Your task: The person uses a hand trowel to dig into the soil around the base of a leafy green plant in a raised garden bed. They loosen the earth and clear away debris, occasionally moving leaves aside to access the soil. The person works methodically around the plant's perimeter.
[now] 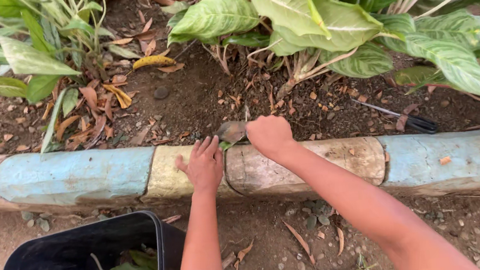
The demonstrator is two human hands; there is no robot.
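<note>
Right hand grips trowel (left hand beside).

A painted curb of pale blue and yellow blocks runs from nine o'clock to three o'clock. Beyond it, broad green leafy plants fill the span from twelve to two o'clock, with thinner ones at ten o'clock. Dry brown leaves lie on dark soil below them. Black shears rest on the soil at three o'clock. A black bin holding leaves stands at seven o'clock.
</note>
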